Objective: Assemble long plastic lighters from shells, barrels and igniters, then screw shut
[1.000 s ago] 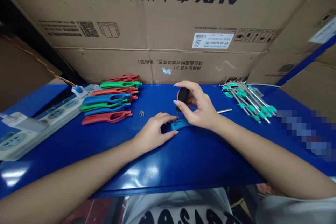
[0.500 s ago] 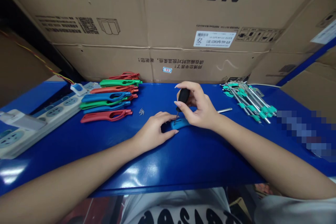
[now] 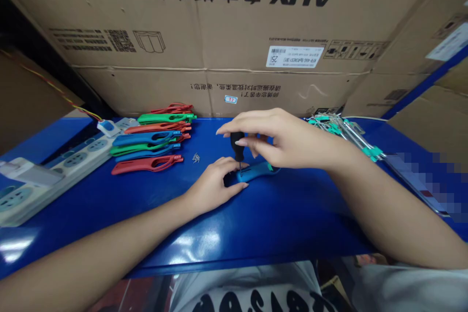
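Note:
A blue long-reach lighter body (image 3: 260,171) lies flat on the blue table, a small green piece showing near its right end. My left hand (image 3: 212,183) grips its left end between thumb and fingers. Above that end, my right hand (image 3: 276,136) holds a screwdriver (image 3: 237,147) by its black handle, with the palm turned down. The screwdriver is nearly upright, and its tip meets the lighter body close to my left fingers. Whether a screw sits under the tip is too small to tell.
Small screws (image 3: 196,158) lie in a heap left of my hands. Beyond them are red, green and blue lighter bodies (image 3: 133,165) and a white power strip (image 3: 69,165). Metal tubes with green parts (image 3: 360,139) lie at the right. A cardboard panel (image 3: 204,53) stands behind.
The screwdriver has gone from tilted to nearly upright. My right hand has swung left and turned over its handle, uncovering more of the lighter body. My left hand stays put.

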Tool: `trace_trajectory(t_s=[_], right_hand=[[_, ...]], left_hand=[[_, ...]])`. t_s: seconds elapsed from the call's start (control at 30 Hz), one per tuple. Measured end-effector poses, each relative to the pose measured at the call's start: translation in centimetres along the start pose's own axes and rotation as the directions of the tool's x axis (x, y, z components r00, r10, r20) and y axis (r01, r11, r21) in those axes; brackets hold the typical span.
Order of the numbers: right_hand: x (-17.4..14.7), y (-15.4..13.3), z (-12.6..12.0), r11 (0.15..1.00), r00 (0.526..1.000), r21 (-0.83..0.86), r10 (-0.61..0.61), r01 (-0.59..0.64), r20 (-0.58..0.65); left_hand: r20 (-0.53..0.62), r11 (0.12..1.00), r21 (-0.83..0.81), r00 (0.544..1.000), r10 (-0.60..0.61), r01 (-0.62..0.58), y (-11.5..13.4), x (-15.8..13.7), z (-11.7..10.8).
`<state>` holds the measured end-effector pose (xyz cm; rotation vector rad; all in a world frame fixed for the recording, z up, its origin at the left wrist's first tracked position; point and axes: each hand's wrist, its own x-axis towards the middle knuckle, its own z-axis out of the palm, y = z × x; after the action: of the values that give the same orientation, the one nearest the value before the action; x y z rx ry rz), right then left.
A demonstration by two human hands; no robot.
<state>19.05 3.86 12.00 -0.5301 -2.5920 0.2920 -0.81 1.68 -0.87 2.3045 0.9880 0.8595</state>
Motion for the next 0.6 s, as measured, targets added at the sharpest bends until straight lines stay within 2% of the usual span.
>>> trace_trajectory(t_s=[0.1,0.2,0.33,0.47,0.6], right_hand=[[0.2,-0.6,-0.9,0.999,0.996,-0.032,-0.036,0.038,0.081],[0.1,-1.2,-1.1,0.994,0.994,-0.1,-0.023,0.034,0.109],[-0.5,-1.4,-1.4,0.96,0.995,-0.276,0.076,-0.054,0.067],[-1.2,-1.0,-1.8,0.925,0.996,-0.373,0.091,-0.078,0.017],[-1.1,-0.8,-0.9,0.9,0.992,-0.418,0.115,-0.124,-0.047]], left_hand=[[-0.022,1.0,0.008,1.0,0.004,-0.003,-0.1,-0.1,0.0],[-0.022,1.0,0.028,1.0,0.011,-0.01,0.0,-0.1,0.0],[0.015,0.999,0.046,1.0,0.0,-0.001,0.3,0.0,-0.2],[0.036,0.999,0.036,0.999,-0.005,0.004,0.4,0.1,-0.3],[0.029,1.0,0.029,1.0,-0.008,0.008,0.1,0.0,-0.1]])
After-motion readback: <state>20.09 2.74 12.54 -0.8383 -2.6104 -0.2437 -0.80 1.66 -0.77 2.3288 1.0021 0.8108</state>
